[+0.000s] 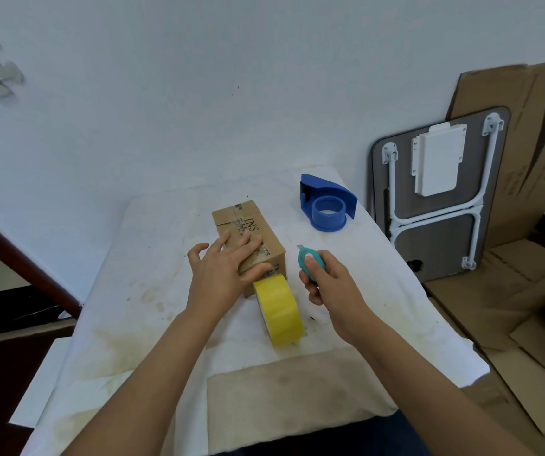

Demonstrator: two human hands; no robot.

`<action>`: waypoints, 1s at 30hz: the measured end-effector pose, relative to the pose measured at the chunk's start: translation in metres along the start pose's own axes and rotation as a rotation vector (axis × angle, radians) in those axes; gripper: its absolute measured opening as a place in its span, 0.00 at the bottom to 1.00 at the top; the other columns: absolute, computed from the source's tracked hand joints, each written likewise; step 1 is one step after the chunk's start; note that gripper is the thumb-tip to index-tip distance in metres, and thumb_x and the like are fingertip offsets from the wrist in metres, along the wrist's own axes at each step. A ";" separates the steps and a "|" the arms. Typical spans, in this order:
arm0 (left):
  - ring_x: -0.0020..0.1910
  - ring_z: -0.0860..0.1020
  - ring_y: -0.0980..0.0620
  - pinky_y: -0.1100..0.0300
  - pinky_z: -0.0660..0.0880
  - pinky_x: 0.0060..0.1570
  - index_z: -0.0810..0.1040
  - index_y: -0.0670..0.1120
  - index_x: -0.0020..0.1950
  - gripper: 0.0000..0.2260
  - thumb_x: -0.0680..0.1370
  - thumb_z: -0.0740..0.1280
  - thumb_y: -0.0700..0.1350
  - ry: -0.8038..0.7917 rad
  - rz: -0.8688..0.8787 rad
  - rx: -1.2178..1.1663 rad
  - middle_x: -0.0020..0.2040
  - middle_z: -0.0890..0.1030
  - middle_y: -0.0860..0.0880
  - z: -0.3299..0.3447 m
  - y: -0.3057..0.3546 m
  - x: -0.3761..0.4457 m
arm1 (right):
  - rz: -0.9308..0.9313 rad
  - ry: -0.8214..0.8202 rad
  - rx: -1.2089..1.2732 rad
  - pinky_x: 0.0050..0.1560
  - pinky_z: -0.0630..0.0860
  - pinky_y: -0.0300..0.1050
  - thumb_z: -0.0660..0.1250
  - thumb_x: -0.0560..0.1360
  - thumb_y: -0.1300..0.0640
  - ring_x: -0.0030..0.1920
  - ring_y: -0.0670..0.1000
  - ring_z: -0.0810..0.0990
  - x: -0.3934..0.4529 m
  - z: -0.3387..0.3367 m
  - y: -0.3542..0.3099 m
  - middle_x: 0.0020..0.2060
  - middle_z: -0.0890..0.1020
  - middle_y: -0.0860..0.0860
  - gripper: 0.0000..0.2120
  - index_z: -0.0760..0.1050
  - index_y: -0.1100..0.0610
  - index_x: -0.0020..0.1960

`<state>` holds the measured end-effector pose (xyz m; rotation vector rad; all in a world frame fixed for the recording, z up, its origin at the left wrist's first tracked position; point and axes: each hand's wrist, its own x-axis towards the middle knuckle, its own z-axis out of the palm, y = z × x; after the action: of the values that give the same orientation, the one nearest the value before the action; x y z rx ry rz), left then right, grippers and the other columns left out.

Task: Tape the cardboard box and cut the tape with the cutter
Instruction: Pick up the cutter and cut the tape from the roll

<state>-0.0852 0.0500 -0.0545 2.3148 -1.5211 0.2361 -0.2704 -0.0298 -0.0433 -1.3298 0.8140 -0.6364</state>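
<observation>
A small brown cardboard box (241, 222) with black print lies on the white-covered table (133, 291). My left hand (223, 274) rests flat on the box's near top, fingers spread, thumb at the near corner. A yellow tape roll (281, 312) stands on edge against the box's near end, with a strip running up to the box. My right hand (328, 284) holds a teal cutter (310, 260) just right of the box, its short blade pointing up and away.
A blue tape dispenser (327, 205) sits at the table's far right. A folded lap table (439, 195) and flattened cardboard sheets (528, 291) lean and lie to the right. A brown pad (284, 399) covers the near table edge.
</observation>
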 end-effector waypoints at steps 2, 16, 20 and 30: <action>0.75 0.64 0.50 0.50 0.49 0.66 0.69 0.63 0.71 0.31 0.71 0.51 0.72 -0.001 0.001 0.013 0.72 0.71 0.58 -0.002 0.001 0.000 | -0.005 0.016 0.022 0.32 0.66 0.39 0.58 0.81 0.52 0.32 0.45 0.66 -0.001 0.002 -0.001 0.35 0.72 0.52 0.08 0.72 0.54 0.47; 0.78 0.52 0.55 0.41 0.44 0.74 0.67 0.63 0.72 0.24 0.77 0.58 0.65 -0.218 0.016 -0.296 0.77 0.61 0.60 -0.015 -0.006 0.021 | -0.206 0.116 -0.144 0.45 0.78 0.46 0.56 0.82 0.51 0.37 0.48 0.77 0.011 0.014 -0.015 0.33 0.77 0.48 0.14 0.70 0.62 0.49; 0.69 0.68 0.57 0.54 0.68 0.66 0.73 0.56 0.70 0.18 0.80 0.62 0.56 -0.023 -0.140 -0.569 0.72 0.69 0.58 -0.035 0.003 0.011 | -0.291 0.154 -0.261 0.36 0.70 0.33 0.55 0.82 0.50 0.34 0.50 0.71 0.023 0.015 -0.025 0.35 0.81 0.44 0.13 0.69 0.59 0.50; 0.39 0.84 0.47 0.56 0.82 0.43 0.80 0.38 0.51 0.27 0.76 0.63 0.63 -0.499 -0.820 -1.212 0.41 0.84 0.41 -0.058 0.030 -0.042 | -0.436 -0.095 -0.706 0.37 0.73 0.38 0.55 0.82 0.50 0.37 0.44 0.78 0.048 0.028 -0.032 0.38 0.83 0.48 0.11 0.70 0.55 0.56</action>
<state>-0.1265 0.0974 -0.0092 1.7172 -0.4088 -1.1829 -0.2185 -0.0565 -0.0174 -2.2026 0.6974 -0.6378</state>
